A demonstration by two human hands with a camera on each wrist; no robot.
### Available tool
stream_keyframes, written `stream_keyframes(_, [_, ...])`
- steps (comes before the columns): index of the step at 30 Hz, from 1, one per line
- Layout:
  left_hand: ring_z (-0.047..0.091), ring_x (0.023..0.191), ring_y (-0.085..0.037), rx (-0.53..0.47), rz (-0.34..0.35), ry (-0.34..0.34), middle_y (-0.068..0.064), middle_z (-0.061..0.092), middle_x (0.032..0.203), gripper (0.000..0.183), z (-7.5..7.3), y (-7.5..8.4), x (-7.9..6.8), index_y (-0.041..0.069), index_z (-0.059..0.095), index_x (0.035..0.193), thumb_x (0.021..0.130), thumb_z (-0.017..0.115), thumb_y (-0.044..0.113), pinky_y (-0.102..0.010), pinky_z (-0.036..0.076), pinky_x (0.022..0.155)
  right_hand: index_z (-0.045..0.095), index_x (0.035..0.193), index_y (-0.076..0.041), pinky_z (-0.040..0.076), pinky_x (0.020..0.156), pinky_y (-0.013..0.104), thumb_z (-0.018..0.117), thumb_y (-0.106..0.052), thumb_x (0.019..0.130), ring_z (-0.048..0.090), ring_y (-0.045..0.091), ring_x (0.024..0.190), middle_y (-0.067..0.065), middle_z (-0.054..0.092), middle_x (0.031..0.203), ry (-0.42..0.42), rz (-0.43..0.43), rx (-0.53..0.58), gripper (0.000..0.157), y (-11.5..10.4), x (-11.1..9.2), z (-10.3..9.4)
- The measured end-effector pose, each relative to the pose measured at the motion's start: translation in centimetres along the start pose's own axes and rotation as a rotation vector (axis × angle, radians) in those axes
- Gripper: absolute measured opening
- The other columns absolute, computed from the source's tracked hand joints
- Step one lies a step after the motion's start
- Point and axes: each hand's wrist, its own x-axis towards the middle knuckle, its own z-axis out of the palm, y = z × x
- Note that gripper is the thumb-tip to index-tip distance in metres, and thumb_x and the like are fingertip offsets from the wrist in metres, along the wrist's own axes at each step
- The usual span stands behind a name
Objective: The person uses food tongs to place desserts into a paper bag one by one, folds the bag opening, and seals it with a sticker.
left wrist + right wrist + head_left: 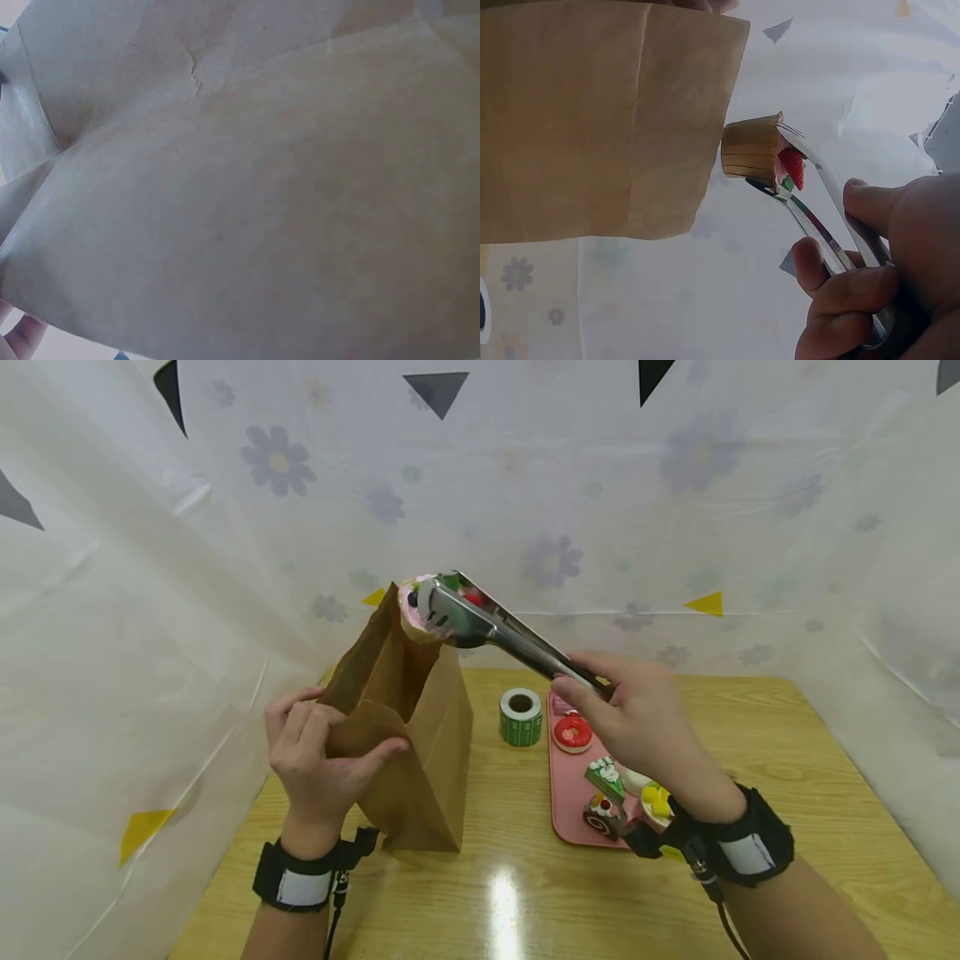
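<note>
A brown paper bag [442, 760] stands with its mouth spread, and my left hand [318, 764] grips its near rim, thumb on one side and fingers over the edge. My right hand [641, 714] holds metal tongs [525, 647] by the handles. Between the tong heads is a cupcake [751, 148] in a tan ridged cup, topped with pink cream and a strawberry [792, 168]. It hangs over the bag's far opening edge, tilted on its side in the right wrist view. Brown paper [247, 217] fills nearly all of the left wrist view.
A roll of green-and-white labels [521, 718] stands between the bag and a pink tray [558, 814]. On the tray lie a red donut [573, 732], a green cake slice [605, 778], a chocolate roll [603, 816] and a yellow-topped cup [656, 800]. A white flowered curtain [480, 485] hangs behind the table.
</note>
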Motion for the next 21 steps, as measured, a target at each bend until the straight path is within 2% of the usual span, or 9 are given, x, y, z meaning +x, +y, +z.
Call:
stream_keyframes(5, [0.059,0.079,-0.045,0.001,-0.006,-0.004,-0.015,0.048,0.061,0.085,0.0,-0.1,-0.1,0.001,0.05,0.065,0.073,0.076,0.081,-0.053,0.05,0.089,0.075,0.118,-0.018,0.037,0.04,0.026,0.07,-0.028,0.102,0.044,0.009,0.042,-0.001,0.071,0.08,-0.028,-0.018,0.046,0.02,-0.3,0.1,0.6])
stream_keyframes(10, [0.06,0.081,-0.045,0.0,-0.01,-0.011,-0.015,0.049,0.062,0.084,0.0,-0.1,-0.2,0.0,0.051,0.066,0.073,0.076,0.081,-0.052,0.05,0.09,0.075,0.123,-0.02,0.035,0.04,0.025,0.07,-0.032,0.102,0.041,0.006,0.041,-0.001,0.063,0.072,-0.054,-0.004,0.031,0.025,-0.2,-0.2,1.1])
stream_keyframes(14, [0.06,0.084,-0.046,0.001,-0.011,-0.014,-0.015,0.05,0.063,0.084,0.0,-0.1,-0.2,0.0,0.051,0.067,0.072,0.076,0.081,-0.052,0.05,0.09,0.073,0.128,-0.019,0.032,0.04,0.024,0.07,-0.033,0.101,0.038,0.005,0.038,-0.002,0.065,0.07,-0.06,0.011,0.021,0.03,0.1,-0.3,1.4])
stream_keyframes(21, [0.059,0.086,-0.048,-0.003,-0.014,-0.016,-0.016,0.051,0.063,0.084,0.0,-0.1,-0.3,0.001,0.051,0.067,0.072,0.076,0.082,-0.055,0.049,0.088,0.069,0.135,-0.013,0.044,0.04,0.028,0.069,-0.033,0.103,0.05,0.009,0.04,0.004,0.073,0.081,-0.064,0.055,0.071,0.038,0.1,-0.5,1.0])
